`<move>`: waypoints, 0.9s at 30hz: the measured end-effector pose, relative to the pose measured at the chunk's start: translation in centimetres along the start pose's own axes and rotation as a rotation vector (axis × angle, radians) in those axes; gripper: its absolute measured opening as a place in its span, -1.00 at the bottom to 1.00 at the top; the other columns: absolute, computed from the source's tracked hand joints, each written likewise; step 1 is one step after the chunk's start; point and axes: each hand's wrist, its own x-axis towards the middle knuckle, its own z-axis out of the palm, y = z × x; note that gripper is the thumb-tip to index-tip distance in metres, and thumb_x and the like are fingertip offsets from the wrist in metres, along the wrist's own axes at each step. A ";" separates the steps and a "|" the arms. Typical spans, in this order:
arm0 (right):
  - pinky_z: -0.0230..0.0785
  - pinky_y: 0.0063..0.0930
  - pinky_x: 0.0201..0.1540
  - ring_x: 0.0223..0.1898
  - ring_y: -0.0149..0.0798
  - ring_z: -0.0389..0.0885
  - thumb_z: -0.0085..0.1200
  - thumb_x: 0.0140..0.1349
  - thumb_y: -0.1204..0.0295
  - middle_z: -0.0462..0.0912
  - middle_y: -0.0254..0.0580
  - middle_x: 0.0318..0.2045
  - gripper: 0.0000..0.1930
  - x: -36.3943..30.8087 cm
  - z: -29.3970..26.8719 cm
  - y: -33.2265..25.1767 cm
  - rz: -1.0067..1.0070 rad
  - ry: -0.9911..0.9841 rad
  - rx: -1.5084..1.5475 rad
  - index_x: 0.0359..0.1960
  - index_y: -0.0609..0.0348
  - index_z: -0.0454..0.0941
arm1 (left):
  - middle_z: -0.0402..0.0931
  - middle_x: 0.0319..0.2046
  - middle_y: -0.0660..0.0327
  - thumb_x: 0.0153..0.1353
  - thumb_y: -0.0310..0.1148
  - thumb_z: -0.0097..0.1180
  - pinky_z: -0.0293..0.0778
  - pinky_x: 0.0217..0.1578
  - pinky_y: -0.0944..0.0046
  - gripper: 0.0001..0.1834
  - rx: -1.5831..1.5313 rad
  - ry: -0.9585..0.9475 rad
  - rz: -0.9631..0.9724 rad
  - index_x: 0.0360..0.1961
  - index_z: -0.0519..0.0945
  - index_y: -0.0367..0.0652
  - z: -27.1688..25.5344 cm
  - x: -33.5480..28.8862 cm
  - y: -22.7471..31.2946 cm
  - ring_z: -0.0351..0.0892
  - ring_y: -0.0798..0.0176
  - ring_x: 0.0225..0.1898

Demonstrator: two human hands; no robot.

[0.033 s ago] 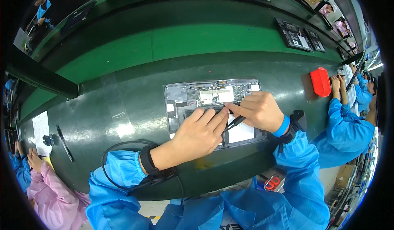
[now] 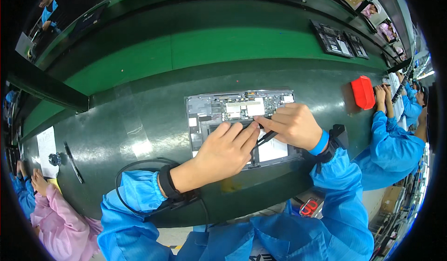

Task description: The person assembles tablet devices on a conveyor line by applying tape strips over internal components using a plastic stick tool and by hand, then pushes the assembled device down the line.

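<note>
An opened laptop base (image 2: 198,107), grey with its circuit board (image 2: 231,108) bared, lies on the dark green bench beneath both hands. My left hand (image 2: 226,150) rests over its middle, fingers stretched out and fingertips near the board's lower edge. Close by on the right, my right hand (image 2: 294,127) is closed around slim black tweezers (image 2: 265,139), whose two prongs stick out toward the lower left. Its index fingertip meets the left fingertips at the board. Whatever lies under those fingertips is hidden. A white panel (image 2: 273,150) shows below the tweezers.
A red bin (image 2: 363,92) stands at the right, near a co-worker's hands (image 2: 384,96). Black laptop parts (image 2: 333,38) lie on the far shelf. On the left are a pen (image 2: 73,162), a paper sheet (image 2: 46,151) and a pink sleeve (image 2: 60,219). A black cable (image 2: 122,170) loops beside my left forearm.
</note>
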 end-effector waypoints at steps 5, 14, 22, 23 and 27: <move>0.47 -0.21 -0.42 -0.44 -0.10 0.63 0.34 0.04 0.41 0.55 -0.22 -0.52 -0.61 0.0 -3.6 -5.3 0.283 -0.039 0.284 -0.05 0.20 0.63 | 0.61 -0.06 0.26 0.02 -0.28 0.31 0.33 -0.27 0.25 -0.66 0.035 0.135 0.058 -0.16 0.69 -0.19 -1.0 -0.7 1.2 0.44 0.25 -0.26; 0.52 -0.43 -0.46 -0.51 -0.21 0.72 0.57 -0.03 0.57 0.77 -0.02 -0.45 -0.70 -6.5 -1.6 -13.1 0.418 0.367 1.332 -0.25 0.36 0.75 | 0.56 -0.36 0.28 0.12 -0.20 0.31 0.25 -0.34 0.31 -0.75 -0.131 0.049 0.268 -0.50 0.64 -0.17 -4.4 -2.4 6.6 0.38 0.30 -0.40; 0.47 -0.58 -0.39 -0.44 -0.42 0.67 0.45 0.14 0.57 0.72 -0.12 -0.42 -0.77 -9.9 0.7 -14.9 1.098 0.530 1.263 -0.21 0.38 0.69 | 0.60 -0.03 0.01 0.33 0.11 0.10 0.45 -0.03 0.19 -0.38 0.093 -0.391 0.149 -0.07 0.68 -0.36 -2.5 -5.1 10.0 0.53 0.07 -0.09; 0.47 -0.59 -0.37 -0.43 -0.43 0.67 0.45 0.14 0.58 0.72 -0.14 -0.41 -0.76 -9.8 1.0 -15.0 1.113 0.513 1.233 -0.19 0.39 0.69 | 0.57 0.06 -0.03 0.34 0.11 0.08 0.45 0.08 0.12 -0.35 0.113 -0.418 0.196 0.02 0.65 -0.37 -2.2 -5.4 10.2 0.51 0.01 0.02; 0.47 -0.60 -0.37 -0.44 -0.46 0.65 0.43 0.16 0.57 0.73 -0.16 -0.39 -0.78 -8.1 2.1 -15.5 1.063 0.467 1.152 -0.20 0.38 0.69 | 0.52 0.21 -0.09 0.35 0.05 0.07 0.41 0.28 -0.02 -0.36 0.096 -0.413 0.258 0.13 0.63 -0.38 -1.2 -5.9 10.5 0.49 -0.10 0.19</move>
